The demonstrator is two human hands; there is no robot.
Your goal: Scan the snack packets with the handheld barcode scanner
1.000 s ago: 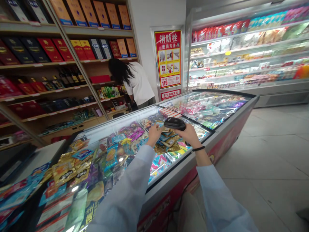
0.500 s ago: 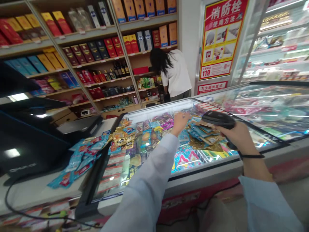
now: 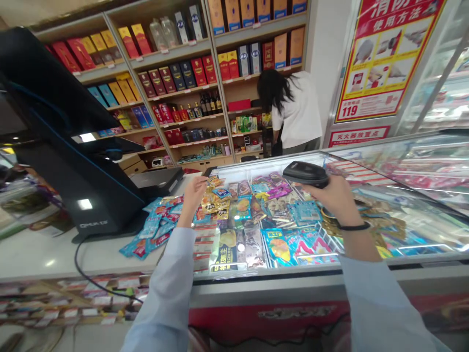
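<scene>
In my right hand [image 3: 339,198] I grip a black barcode scanner [image 3: 306,173], held above the glass top of the display freezer [image 3: 264,286]. Loose gold and blue snack packets [image 3: 381,217] lie on the glass behind and to the right of that hand. Farther left, my left hand [image 3: 194,193] hovers at the edge of a pile of small gold snack packets [image 3: 216,203]. Its fingers are drawn together in a pinch; whatever is between them, if anything, is hidden. A heap of blue and red snack packets [image 3: 156,227] lies left of my left wrist, on the counter.
A black checkout terminal [image 3: 88,161] stands on the white counter [image 3: 106,256] at left, its cable [image 3: 95,283] hanging over the front. Beyond the freezer a person in a white top [image 3: 302,112] bends toward shelves of boxed goods [image 3: 183,73]. Bagged goods [image 3: 278,247] show through the glass.
My left hand has moved left, from the blue packets to the gold pile. The scanner in my right hand has shifted left, away from the packets on the right. My view has turned.
</scene>
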